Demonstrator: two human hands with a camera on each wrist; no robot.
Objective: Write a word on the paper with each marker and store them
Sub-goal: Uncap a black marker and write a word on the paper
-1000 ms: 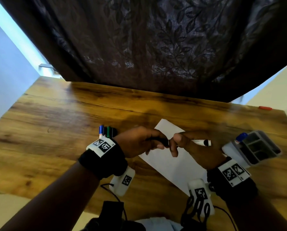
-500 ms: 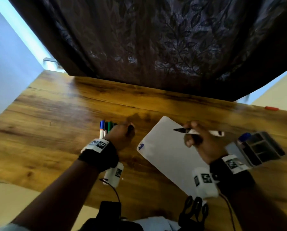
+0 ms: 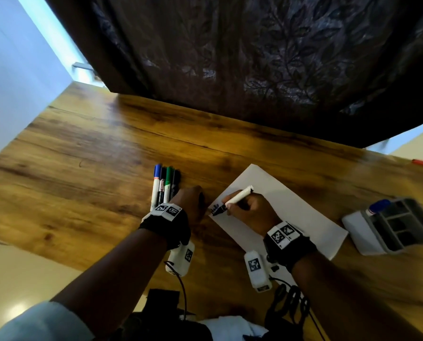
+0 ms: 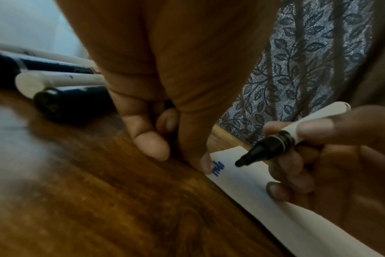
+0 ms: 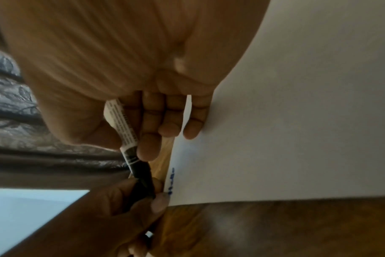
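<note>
Lowered since, right hand (image 3: 251, 212) grasps marker (image 3: 237, 198) (nib down-left onto paper (image 3: 291, 210)); left hand (image 3: 189, 203) clenched.

Uncapped black marker (image 3: 237, 199), white barrel, tilted, tip just over the paper (image 3: 291, 212) beside a blue word (image 4: 218, 168) at its corner. Four capped markers (image 3: 165, 184) side by side left of the paper. Blue-capped marker (image 3: 377, 206) in the organizer (image 3: 402, 225), right of the paper.

Three views covering one table corner
Head cam is looking steeply down at the table (image 3: 82, 183) from above; both wrist cams are sitting low and close, facing along the fingers, all sharing the paper's (image 3: 291, 210) (image 4: 242, 179) (image 5: 297, 121) marked corner.
</note>
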